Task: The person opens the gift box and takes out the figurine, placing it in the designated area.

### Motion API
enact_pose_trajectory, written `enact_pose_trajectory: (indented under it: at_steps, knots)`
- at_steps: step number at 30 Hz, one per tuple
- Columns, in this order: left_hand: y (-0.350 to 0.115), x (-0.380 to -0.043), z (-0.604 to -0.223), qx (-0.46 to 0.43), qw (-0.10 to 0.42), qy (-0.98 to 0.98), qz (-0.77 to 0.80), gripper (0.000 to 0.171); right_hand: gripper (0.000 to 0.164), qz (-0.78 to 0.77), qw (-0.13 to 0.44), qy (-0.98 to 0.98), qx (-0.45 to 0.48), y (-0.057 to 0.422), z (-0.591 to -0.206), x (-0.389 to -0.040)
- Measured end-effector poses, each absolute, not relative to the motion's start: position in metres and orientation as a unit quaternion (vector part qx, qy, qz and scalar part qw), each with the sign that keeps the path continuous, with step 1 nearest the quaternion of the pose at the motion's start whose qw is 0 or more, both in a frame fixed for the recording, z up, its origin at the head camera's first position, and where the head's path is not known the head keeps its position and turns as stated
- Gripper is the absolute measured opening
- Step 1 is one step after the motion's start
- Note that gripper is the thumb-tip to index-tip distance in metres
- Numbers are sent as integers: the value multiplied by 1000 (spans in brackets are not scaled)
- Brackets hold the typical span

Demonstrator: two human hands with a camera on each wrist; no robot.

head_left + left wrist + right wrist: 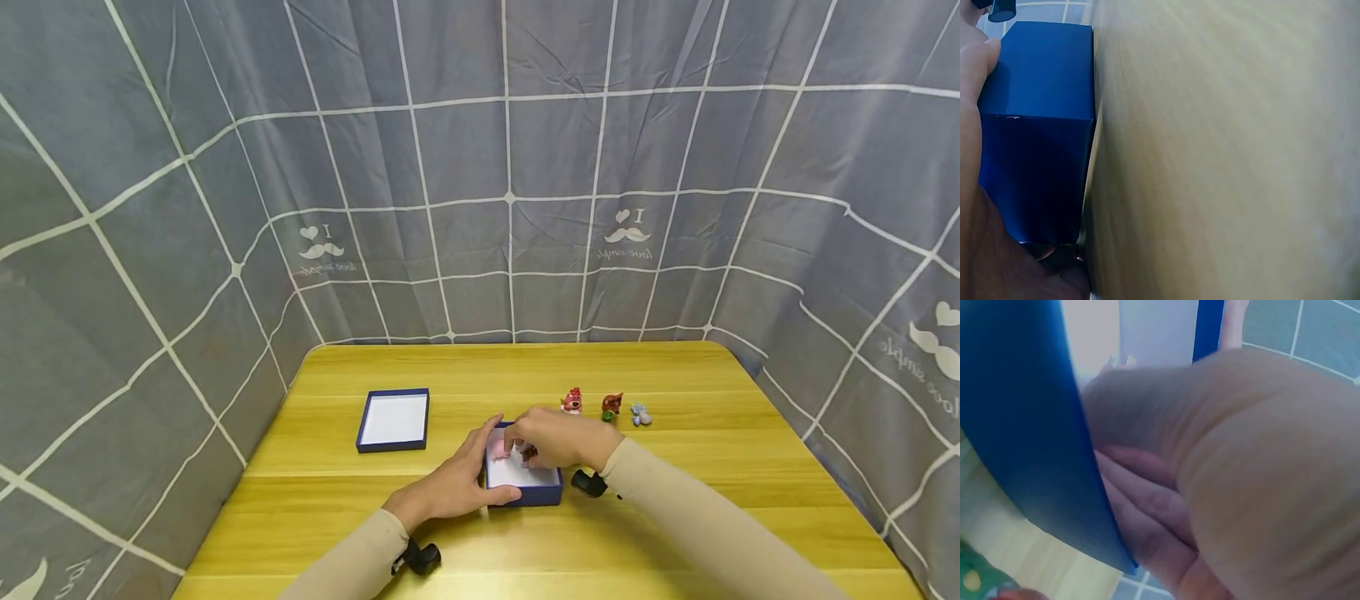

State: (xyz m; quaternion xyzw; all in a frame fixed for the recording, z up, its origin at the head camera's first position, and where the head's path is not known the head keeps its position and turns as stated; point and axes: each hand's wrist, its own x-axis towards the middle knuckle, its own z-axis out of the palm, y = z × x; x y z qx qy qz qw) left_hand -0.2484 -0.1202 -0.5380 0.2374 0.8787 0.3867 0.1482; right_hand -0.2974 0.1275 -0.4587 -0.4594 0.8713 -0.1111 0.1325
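A blue box point(540, 496) with a white inside stands on the table, its top uncovered. My left hand point(457, 479) holds it at the left, thumb along the front wall and fingers along the far left side; the left wrist view shows the palm against the blue box point(1035, 169). My right hand point(551, 437) reaches into the box from the right and pinches a small dark brown figurine point(528, 452), mostly hidden by the fingers. Beside it inside the box sits a pink figurine point(499, 450). In the right wrist view the hand point(1147, 506) hides what it pinches.
Left of the box lies a shallow blue-rimmed lid point(393, 421), white side up. Beyond my right hand stand a red and pink figurine point(572, 401), a brown and green one point(611, 407) and a pale blue-grey one point(641, 414). A grey checked curtain point(465, 242) surrounds the wooden table point(322, 467).
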Motion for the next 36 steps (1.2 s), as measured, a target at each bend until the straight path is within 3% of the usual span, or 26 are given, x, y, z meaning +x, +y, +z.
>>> enact_pose_trajectory:
  at_steps: [12,19,36]
  knots:
    - [-112,-236,-540,233,139,880,391,124,28,-99,143,863,-474,127,-469,-293]
    - [-101,-218,-542,224,136,882,393,124,17,-123,138,844,-503,138,-467,-283]
    - [-96,-213,-544,216,130,887,387,125,21,-175,93,841,-504,157,-470,-277]
